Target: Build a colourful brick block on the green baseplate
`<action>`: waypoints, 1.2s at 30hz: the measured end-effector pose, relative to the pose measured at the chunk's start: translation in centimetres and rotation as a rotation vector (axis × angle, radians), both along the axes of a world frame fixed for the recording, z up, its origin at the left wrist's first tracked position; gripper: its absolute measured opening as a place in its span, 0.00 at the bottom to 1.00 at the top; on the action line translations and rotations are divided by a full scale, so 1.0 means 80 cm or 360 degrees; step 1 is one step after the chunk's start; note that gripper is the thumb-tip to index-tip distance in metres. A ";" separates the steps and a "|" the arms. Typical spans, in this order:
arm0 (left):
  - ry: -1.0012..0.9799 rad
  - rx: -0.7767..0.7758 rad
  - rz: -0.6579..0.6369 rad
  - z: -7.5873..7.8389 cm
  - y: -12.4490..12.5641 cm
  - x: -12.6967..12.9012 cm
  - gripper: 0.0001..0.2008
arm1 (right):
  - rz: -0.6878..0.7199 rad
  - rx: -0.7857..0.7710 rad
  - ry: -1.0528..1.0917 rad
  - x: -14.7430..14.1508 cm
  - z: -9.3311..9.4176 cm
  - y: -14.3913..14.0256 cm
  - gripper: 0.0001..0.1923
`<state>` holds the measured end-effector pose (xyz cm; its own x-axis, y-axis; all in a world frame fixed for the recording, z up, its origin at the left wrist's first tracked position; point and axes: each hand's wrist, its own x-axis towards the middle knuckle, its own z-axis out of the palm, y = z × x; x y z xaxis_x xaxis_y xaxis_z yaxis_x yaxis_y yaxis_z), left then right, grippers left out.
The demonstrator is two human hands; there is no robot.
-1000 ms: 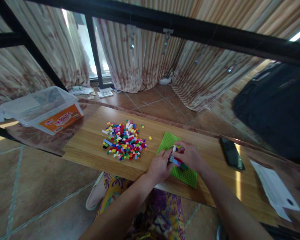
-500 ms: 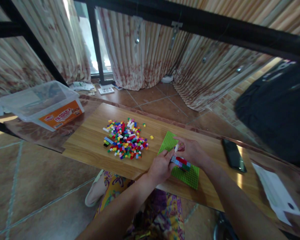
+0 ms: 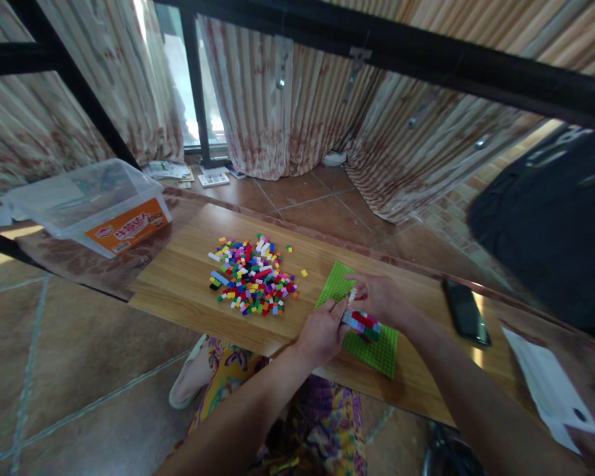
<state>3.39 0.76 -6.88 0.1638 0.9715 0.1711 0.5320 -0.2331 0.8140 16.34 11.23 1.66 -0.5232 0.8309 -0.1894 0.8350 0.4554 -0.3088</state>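
A loose heap of small multicoloured plastic bricks (image 3: 252,279) is spread on the light wooden worktop (image 3: 188,277), left of the hands, and a single yellow brick (image 3: 304,272) lies just right of the heap. A black smartphone (image 3: 465,311) is laid flat on the worktop at the right, well apart from the hands, and a white sheet of paper (image 3: 550,390) is seen further right. A black metal bar (image 3: 426,63) crosses the top of the view in front of striped curtains (image 3: 297,99), and a dark bag (image 3: 550,218) fills the far right.

A clear plastic tub with an orange label (image 3: 92,208) is set at the far left, off the wooden worktop; its contents cannot be made out.

A green studded baseplate (image 3: 377,347) is laid flat on the worktop at its near edge. On it a small stack of joined bricks in red, green, pink and blue (image 3: 361,324) is seated. The left hand (image 3: 322,330) is pressed against the left end of the stack, its fingers (image 3: 338,311) closed narrowly on it. The right hand (image 3: 384,301) is placed over the far side of the stack, and a small white brick (image 3: 352,295) is pinched in its fingertips just above the stack.
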 end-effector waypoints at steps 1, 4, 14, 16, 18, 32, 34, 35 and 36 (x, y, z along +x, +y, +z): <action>0.0003 -0.0002 -0.0002 0.000 0.000 0.000 0.25 | -0.0022 -0.0017 0.0006 0.001 -0.001 0.000 0.30; 0.0008 -0.0007 -0.0005 0.003 0.000 -0.001 0.25 | -0.0027 -0.0034 0.0031 0.006 -0.005 0.001 0.29; 0.0066 -0.0008 -0.0006 0.006 0.000 -0.005 0.24 | -0.0145 -0.0087 0.0458 0.024 -0.035 -0.020 0.33; 0.0100 -0.0010 0.0011 0.007 0.000 -0.005 0.24 | -0.0217 -0.0002 0.0586 0.029 -0.041 -0.033 0.31; 0.0128 -0.0008 0.0004 0.008 -0.001 -0.005 0.25 | -0.0350 0.0147 0.0632 0.037 -0.047 -0.044 0.29; 0.0106 -0.0091 0.0099 0.007 -0.049 -0.021 0.27 | -0.0537 0.0456 0.0563 -0.012 -0.056 -0.064 0.23; 0.0106 -0.0098 0.0129 0.009 -0.054 -0.022 0.28 | -0.0511 0.0462 0.0494 -0.030 -0.047 -0.052 0.23; 0.0107 -0.0101 0.0141 0.009 -0.056 -0.022 0.28 | -0.0486 0.0455 0.0431 -0.039 -0.044 -0.047 0.24; 0.0106 -0.0105 0.0153 0.010 -0.057 -0.023 0.28 | -0.0472 0.0443 0.0343 -0.049 -0.042 -0.042 0.24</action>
<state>1.57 -3.80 -6.09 0.0783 0.9921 0.0981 0.6029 -0.1254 0.7879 12.46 7.84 -1.73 -0.2581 0.9545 0.1495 0.8719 0.2968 -0.3896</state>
